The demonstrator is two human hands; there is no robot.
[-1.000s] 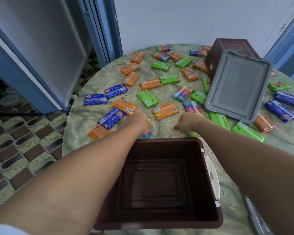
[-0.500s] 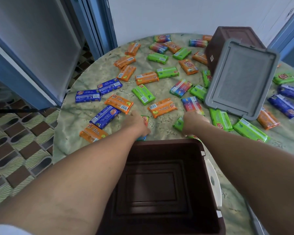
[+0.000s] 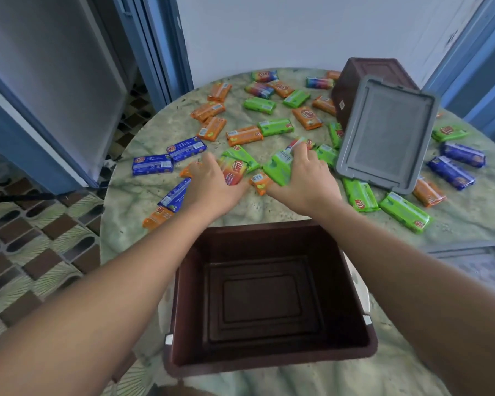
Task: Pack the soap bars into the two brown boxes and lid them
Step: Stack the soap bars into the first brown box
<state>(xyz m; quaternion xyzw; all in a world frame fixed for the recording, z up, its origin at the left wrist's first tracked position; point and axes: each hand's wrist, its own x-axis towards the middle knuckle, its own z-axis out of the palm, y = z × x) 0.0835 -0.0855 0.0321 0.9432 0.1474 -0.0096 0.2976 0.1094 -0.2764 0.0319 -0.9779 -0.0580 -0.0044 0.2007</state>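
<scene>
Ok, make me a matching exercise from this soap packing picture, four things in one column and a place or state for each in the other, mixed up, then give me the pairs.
Things
1. near brown box
2. far brown box
3. grey lid
4. right hand

Places or states
A. propped at a slant against a box
B. gripping a green soap bar
C. open, nothing inside, at the table's near edge
D. at the far side of the table, behind the lid

Pairs: 1-C, 2-D, 3-A, 4-B
</scene>
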